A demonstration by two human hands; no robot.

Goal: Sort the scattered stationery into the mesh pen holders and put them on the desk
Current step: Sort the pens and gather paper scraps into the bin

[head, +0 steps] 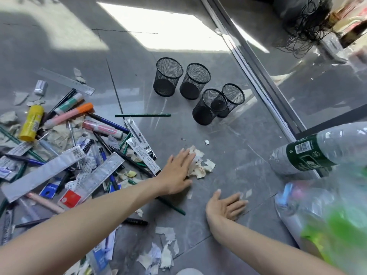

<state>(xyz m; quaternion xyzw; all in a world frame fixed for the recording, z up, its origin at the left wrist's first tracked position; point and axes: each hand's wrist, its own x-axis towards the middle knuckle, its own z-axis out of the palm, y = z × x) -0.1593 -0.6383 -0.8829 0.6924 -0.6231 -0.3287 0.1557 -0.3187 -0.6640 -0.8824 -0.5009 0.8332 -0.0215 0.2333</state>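
progress: barely begun, as we judge it; nothing is sorted yet
mesh pen holders [195, 81]: four, upright on the floor [238, 135], grouped close together, the two nearest us overlapping in view; we see nothing inside any of them
stationery [69, 145]: scattered in a heap on the floor to the left, well apart from the holders; pens, markers, packaged refills, a yellow glue stick [32, 123] and a clear ruler [101, 173] all mixed with torn paper
green pencil [143, 115]: lies alone on the floor between the heap and the holders
left to do: we reckon everything, meaning picking items out, dropping them into the holders by kind, then lifting the holders to the tabletop; we see no tabletop we can be sure of
left hand [176, 171]: flat, fingers straight and together, palm down, holding nothing; fingertips rest on the paper scraps [200, 165] just right of the heap
right hand [226, 205]: relaxed and spread, palm turned partly up, empty; fingers lie low at the floor near a few small scraps, and we cannot tell if they touch
clutter: a plastic bottle [317, 151] and a blurred plastic bag [327, 225] at the right, not stationery
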